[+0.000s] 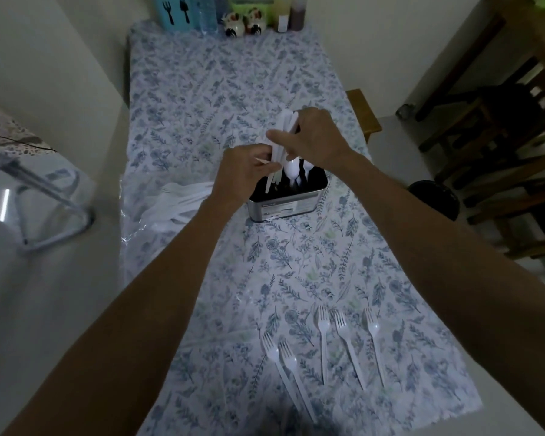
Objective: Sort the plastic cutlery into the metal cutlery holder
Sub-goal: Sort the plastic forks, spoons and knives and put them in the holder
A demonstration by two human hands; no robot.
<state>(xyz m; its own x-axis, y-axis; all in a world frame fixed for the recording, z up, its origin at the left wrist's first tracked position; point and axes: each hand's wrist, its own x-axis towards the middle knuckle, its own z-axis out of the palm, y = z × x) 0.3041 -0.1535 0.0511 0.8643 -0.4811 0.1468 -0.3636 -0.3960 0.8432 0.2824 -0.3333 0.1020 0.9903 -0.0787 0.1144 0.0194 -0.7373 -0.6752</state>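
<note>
Both hands over the metal holder (286, 201): right hand (315, 136) clutches a bundle of white cutlery (282, 133), left hand (241, 174) pinches its lower ends. Best to square the handles, then drop into one compartment. Five forks (323, 338) wait near the table edge.

Tablecloth (221, 99) showing white ground, blue-grey and pale green leaf/floral print. Forks (323, 344) lying white on print. Cutlery bundle (280, 136) in hands showing white; spoon (291, 171) white. Metal holder (283, 209) showing silver outside, black inside, pale label on front. Box at far edge (175, 11) showing teal with black fork and spoon silhouettes. Chairs (491, 121) showing dark brown wood. Walls (54, 51) reading off-white.
</note>
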